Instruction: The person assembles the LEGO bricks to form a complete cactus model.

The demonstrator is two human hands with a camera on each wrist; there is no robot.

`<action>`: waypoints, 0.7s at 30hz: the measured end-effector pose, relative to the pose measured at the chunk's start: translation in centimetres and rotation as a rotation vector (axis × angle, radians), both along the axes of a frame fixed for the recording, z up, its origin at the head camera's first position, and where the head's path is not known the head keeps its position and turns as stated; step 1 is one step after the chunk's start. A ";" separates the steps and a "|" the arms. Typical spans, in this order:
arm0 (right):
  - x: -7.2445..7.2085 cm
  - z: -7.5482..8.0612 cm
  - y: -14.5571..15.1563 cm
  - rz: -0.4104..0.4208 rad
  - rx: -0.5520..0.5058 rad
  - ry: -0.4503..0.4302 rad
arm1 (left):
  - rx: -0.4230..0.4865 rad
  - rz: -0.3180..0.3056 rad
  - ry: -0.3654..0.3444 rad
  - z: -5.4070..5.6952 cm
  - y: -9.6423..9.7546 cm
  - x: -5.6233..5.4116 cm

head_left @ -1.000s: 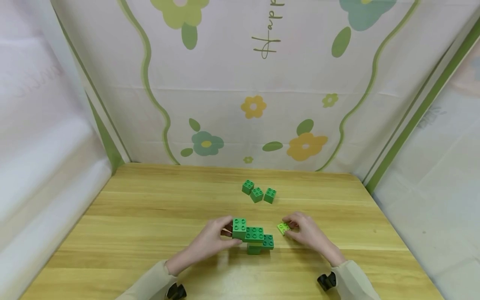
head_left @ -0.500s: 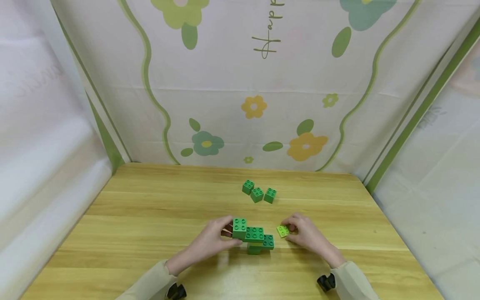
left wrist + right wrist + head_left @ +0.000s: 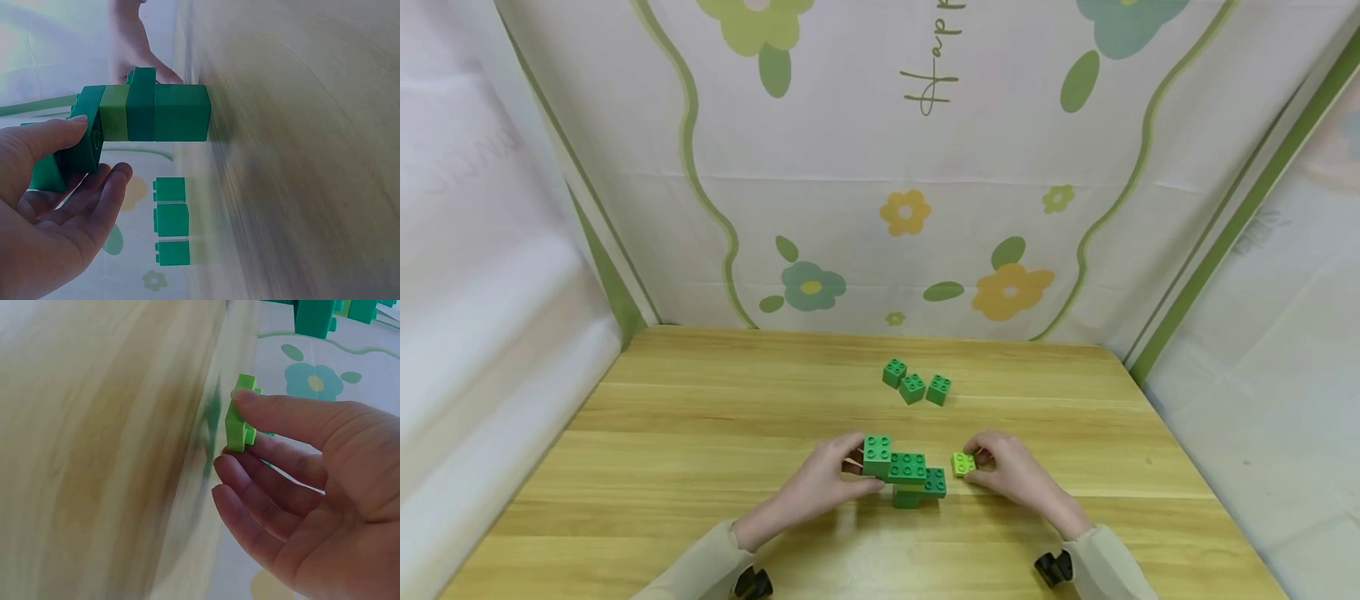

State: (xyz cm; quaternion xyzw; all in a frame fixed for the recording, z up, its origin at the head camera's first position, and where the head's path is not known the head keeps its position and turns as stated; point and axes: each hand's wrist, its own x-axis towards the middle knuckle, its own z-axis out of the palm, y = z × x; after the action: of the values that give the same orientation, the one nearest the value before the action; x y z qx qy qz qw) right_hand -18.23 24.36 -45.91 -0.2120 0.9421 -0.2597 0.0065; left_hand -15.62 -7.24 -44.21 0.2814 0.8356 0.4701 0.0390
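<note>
Near the middle of the table in the head view stands a stepped stack of green toy building bricks (image 3: 908, 468), with a lime layer between darker ones. My left hand (image 3: 823, 479) grips its upper left end, thumb (image 3: 62, 132) on the near side and fingers curled beneath. The stack's lowest brick (image 3: 182, 112) is close over the wood in the left wrist view. Just right of the stack, my right hand (image 3: 1018, 471) pinches a thin lime-green brick (image 3: 240, 415) between thumb and fingertips, studs facing up. Its remaining fingers are loosely bent.
Several inches behind the stack, three small green bricks (image 3: 913, 388) lie in a loose row, studs up. The wooden table (image 3: 715, 400) meets a flower-printed cloth backdrop (image 3: 850, 242) at its far edge. White cloth walls (image 3: 497, 333) flank both sides.
My right hand has turned the lime-green brick so it sits squarer and shifted it slightly toward the stack. The left hand and stack have stayed put.
</note>
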 end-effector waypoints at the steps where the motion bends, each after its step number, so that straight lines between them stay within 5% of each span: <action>1: 0.0 0.1 0.0 0.002 -0.002 -0.001 | -0.001 0.002 0.001 0.0 0.0 0.0; 21: 1.7 2.1 -0.4 0.098 -0.053 0.116 | 0.002 0.013 0.007 0.1 0.0 0.1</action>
State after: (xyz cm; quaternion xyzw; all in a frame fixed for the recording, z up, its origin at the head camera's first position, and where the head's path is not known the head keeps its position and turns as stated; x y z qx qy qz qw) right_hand -16.48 23.97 -43.82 -0.2727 0.9222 -0.2712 -0.0412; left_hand -15.47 -7.20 -44.06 0.2778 0.8371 0.4702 0.0328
